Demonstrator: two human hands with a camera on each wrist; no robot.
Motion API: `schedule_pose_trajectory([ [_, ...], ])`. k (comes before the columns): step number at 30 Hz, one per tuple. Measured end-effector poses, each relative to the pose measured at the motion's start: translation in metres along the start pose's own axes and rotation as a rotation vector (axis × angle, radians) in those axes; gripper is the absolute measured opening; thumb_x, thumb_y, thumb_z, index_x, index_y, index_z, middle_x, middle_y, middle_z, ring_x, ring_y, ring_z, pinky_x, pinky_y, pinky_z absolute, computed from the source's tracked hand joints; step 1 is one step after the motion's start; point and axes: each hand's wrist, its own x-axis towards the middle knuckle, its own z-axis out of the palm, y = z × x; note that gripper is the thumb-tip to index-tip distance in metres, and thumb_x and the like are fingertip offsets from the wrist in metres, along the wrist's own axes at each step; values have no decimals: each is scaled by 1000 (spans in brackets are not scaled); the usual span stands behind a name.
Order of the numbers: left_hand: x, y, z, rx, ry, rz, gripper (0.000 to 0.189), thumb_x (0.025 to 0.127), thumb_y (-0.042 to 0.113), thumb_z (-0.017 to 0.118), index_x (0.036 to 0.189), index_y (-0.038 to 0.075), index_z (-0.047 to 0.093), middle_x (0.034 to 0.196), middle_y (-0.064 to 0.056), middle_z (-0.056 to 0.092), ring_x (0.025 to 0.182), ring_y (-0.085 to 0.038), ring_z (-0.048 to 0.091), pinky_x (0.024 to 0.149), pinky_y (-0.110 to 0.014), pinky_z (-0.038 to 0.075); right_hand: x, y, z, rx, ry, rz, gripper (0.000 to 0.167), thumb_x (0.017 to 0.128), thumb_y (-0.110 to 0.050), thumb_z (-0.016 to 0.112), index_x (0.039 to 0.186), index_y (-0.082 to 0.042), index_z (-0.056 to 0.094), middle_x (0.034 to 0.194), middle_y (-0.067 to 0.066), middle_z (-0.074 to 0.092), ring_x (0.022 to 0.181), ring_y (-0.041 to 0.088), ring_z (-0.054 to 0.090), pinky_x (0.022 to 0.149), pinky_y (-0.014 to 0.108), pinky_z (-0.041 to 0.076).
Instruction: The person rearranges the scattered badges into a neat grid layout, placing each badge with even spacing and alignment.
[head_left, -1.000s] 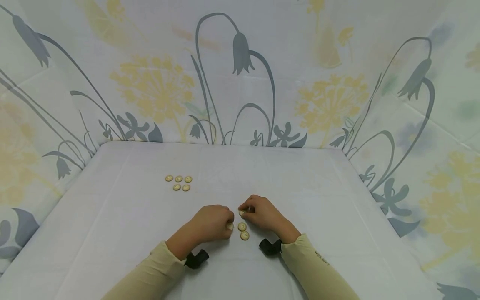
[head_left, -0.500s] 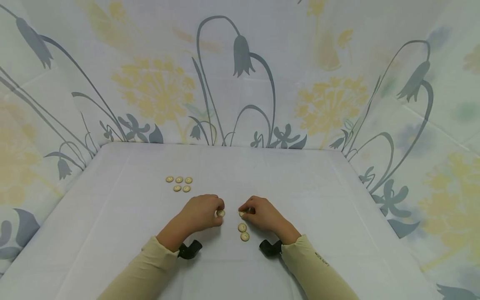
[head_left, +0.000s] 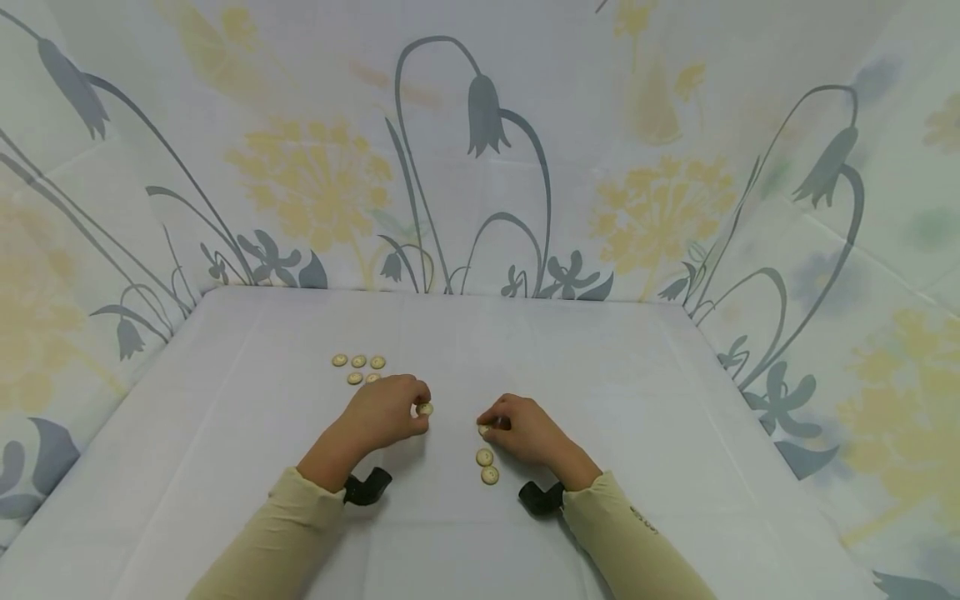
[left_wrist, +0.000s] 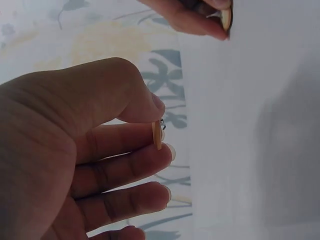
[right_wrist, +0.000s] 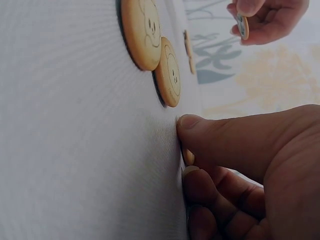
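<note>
Between thumb and fingers, my left hand (head_left: 381, 412) pinches a small round wooden disc (head_left: 425, 409), raised above the white table. Seen nearly edge-on in the left wrist view, that disc (left_wrist: 157, 135) is thin, and the lower fingers are spread apart below it. My right hand (head_left: 527, 427) pinches another disc (head_left: 483, 430) down at the tabletop; its thumb and fingers cover most of it in the right wrist view. Just nearer to me lie two discs, one (right_wrist: 169, 75) touching the other (right_wrist: 142, 35), both with a cartoon animal face drawn on top.
Beyond my left hand, several similar discs (head_left: 359, 361) lie in two short rows, one partly covered by that hand. The white table (head_left: 600, 358) ends against a hanging cloth (head_left: 480, 183) with flower prints. Black devices (head_left: 542, 497) are worn at both wrists.
My left hand has carried its disc away from the right hand, leftward and farther back, close to the rows. The right hand has stayed in place with its disc.
</note>
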Motion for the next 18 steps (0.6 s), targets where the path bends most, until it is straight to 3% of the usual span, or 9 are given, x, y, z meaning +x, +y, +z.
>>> schedule_pose_trajectory([
  [5,1,-10,-3,-31,19,-14,9,80,19,69,87,15,66,94,1,66,76,-12,55,67,-31,47,0,0,0,3,-6,-1,18,90,-18,67,107,-16,74,102,-4,64,83,8,54,72,26,45],
  [18,0,-31,-13,-33,79,-59,20,81,18,65,99,11,71,100,-3,69,82,-15,60,68,-34,49,-2,0,0,9,-5,2,19,90,-21,67,108,-17,74,100,-8,63,83,7,54,73,25,45],
])
